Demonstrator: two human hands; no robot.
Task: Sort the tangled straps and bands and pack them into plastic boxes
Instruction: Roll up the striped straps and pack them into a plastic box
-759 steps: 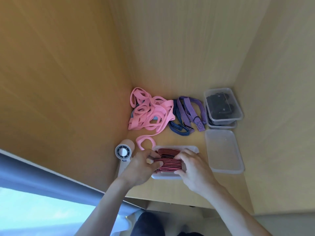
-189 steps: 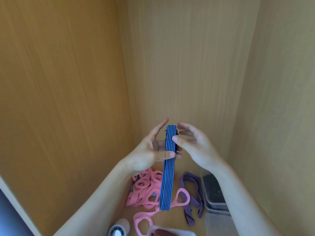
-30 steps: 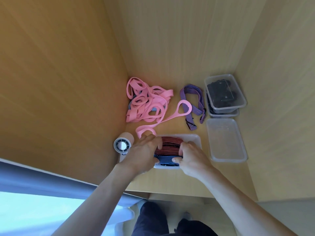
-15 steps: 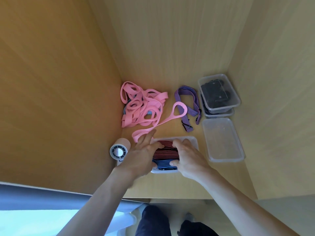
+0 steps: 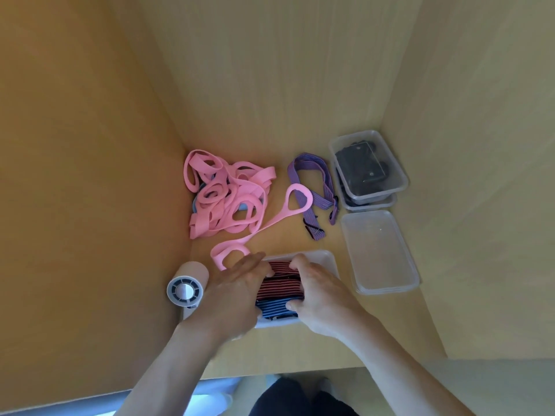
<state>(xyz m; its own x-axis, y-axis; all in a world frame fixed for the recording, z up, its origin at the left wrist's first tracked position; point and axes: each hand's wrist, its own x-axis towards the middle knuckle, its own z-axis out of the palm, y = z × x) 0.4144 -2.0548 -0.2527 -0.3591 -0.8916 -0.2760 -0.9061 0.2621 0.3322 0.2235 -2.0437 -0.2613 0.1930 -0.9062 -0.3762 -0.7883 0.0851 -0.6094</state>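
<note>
**A:** Closest to us, both hands are down in the clear plastic box point(image 5: 322, 256) at the front of the worktop point(image 5: 330, 349). The left hand point(image 5: 237, 292) lies flat, grip apart, with its straight fingers pressing the red-striped strap point(image 5: 279, 286) at the box's left side.

**B:** The right hand point(image 5: 319, 291) is different. Its grip is clamped on that red-striped strap, with the fingertips curled over its far edge. The thumb presses the blue-striped strap point(image 5: 271, 307), which is folded just in front, so both straps sit inside the box.

**A:** To the left of the box, a small white fan point(image 5: 187, 288) lies on its side against the wooden wall.

**B:** Just beyond the left fingers, one long pink band point(image 5: 264, 226) runs diagonally away, and its far loop overlaps the purple strap point(image 5: 312, 175).

**A:** On the right, beside the box, there's a stack of clear lids point(image 5: 380, 253).

**B:** Further back, a tangled pink pile point(image 5: 228, 193) fills the left corner, with something blue showing underneath.

**A:** In the back right corner are two stacked boxes point(image 5: 368, 171). The top one holds dark items, and I can't tell what they are.
</note>
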